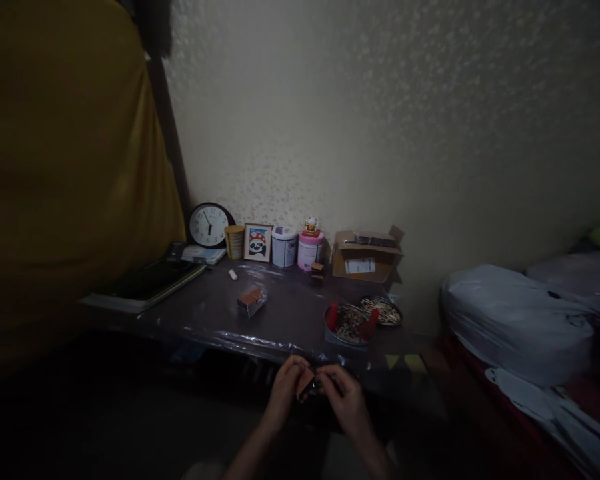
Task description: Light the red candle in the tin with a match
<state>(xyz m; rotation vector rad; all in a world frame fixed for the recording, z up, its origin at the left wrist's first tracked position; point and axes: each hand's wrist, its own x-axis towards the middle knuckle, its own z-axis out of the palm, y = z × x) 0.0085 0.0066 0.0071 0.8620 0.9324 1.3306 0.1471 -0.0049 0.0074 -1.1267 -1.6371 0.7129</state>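
Observation:
My left hand and my right hand meet just below the front edge of the dark table. Both are curled around a small reddish-brown box held between them. The scene is dim, so the box's details stay unclear. On the table ahead lies a small clear packet with an orange block inside. A round tray with small pieces and red items sits to the right of it, and a second dish of light sticks is behind that.
Against the wall stand a clock, a yellow tin, a panda picture, two canisters, and an open cardboard box. Books lie at the left. A yellow curtain hangs left; bundled bedding lies right.

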